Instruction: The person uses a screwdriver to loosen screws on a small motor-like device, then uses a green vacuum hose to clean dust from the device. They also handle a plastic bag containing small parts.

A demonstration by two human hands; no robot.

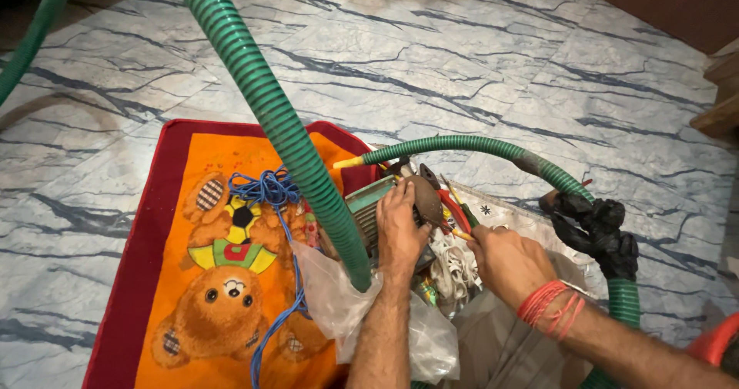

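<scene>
At the left of the frame an orange mat (223, 281) with a bear print and a red border lies on the marbled floor (477, 58), and a tangle of blue wire (265, 189) rests on it, loose and untouched. A ribbed green hose (269, 104) crosses from the upper left down to the centre, ending over a clear plastic bag (339, 304) whose contents cannot be made out.

Just right of it, the left hand (399, 231) lies flat on a small grey motor unit (377, 208), its grip spread rather than closed. A second green hose (462, 144) arcs off the unit to a joint wrapped in black plastic (596, 231). The work looks midway: hoses attached, tools out.

At the lower right, the right hand (504, 262) has its grip closed on red-handled pliers (454, 212) beside white cord (454, 270), on a pale cloth (500, 208).
</scene>
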